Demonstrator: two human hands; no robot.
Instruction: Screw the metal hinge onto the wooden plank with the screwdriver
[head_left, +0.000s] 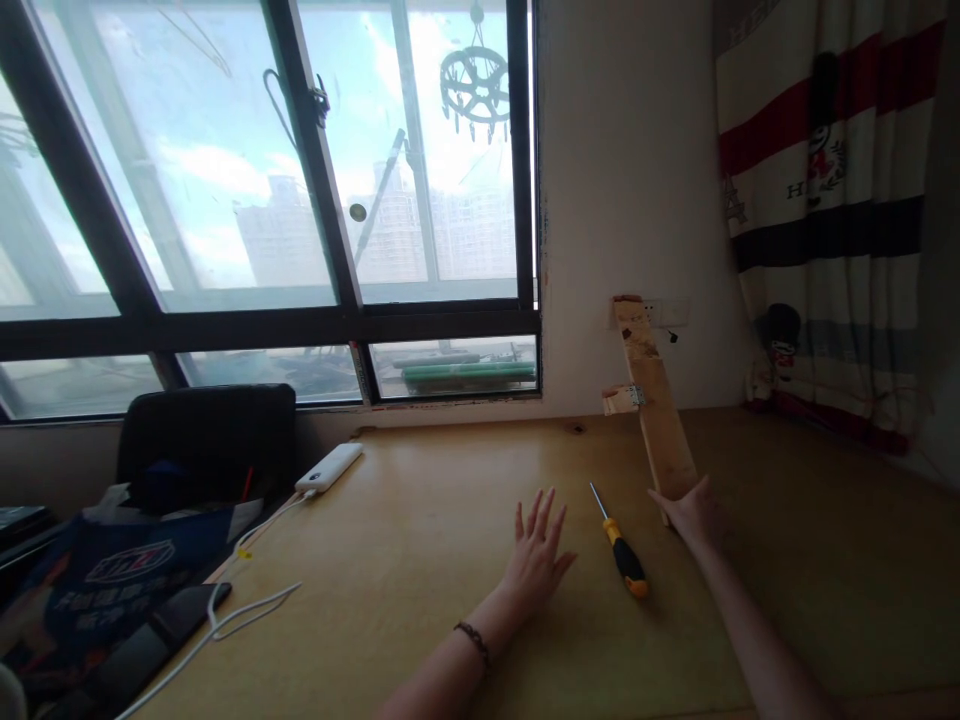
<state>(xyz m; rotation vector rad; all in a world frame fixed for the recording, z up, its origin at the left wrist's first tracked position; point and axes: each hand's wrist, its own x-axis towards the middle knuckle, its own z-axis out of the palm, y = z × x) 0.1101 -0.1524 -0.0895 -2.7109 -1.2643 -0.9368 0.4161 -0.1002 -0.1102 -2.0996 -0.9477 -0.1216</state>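
Note:
My right hand (pixel 694 510) grips the lower end of a long wooden board (pixel 664 420), which slants up and away from the table. A metal hinge (pixel 637 395) sits on the board's left edge, with a short piece of wood (pixel 619 401) jutting out beside it. Fingers spread, my left hand (pixel 536 550) is over the tabletop and holds nothing. Between the two hands lies a screwdriver (pixel 621 555) with a yellow and black handle, its tip pointing away from me.
The wooden table (pixel 450 500) meets the wall below a window. At its left edge lie a white power bank (pixel 330 467) and a white cable (pixel 259 605). A black chair (pixel 210 430) with bags stands left. A curtain (pixel 832 200) hangs at the right.

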